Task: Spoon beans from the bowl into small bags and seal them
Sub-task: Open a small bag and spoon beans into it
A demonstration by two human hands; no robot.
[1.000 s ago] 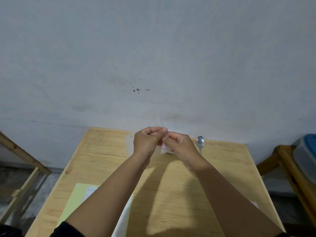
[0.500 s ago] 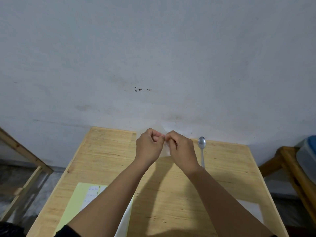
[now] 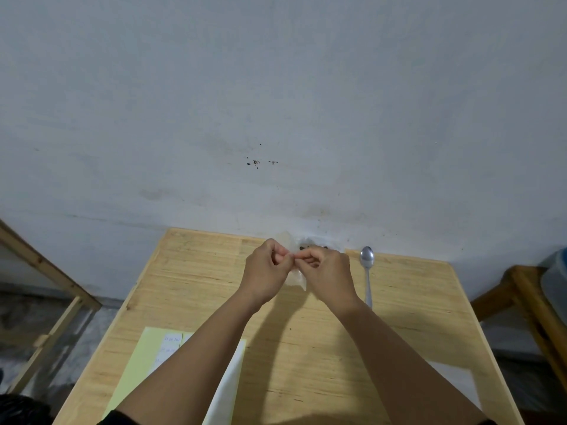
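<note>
My left hand (image 3: pixel 267 269) and my right hand (image 3: pixel 329 273) meet above the far half of the wooden table (image 3: pixel 196 289). Both pinch the top of a small clear plastic bag (image 3: pixel 297 279), which hangs between them and shows below the fingers. Behind my hands, against the wall, stands a clear bowl (image 3: pixel 306 242), with a few dark beans (image 3: pixel 313 247) visible and most of it hidden by my knuckles. A metal spoon (image 3: pixel 367 271) lies on the table to the right of my right hand, bowl end toward the wall.
A pale yellow-green sheet with a white paper (image 3: pixel 144 360) lies near the front left. Another white sheet (image 3: pixel 454 381) lies at the front right. A wooden frame (image 3: pixel 46 271) stands left of the table, a wooden stool (image 3: pixel 521 289) holding a grey-blue container (image 3: pixel 557 280) right.
My hands have closed together on the bag's top and shifted slightly nearer, so the bowl with beans now shows behind them. The spoon has not moved.
</note>
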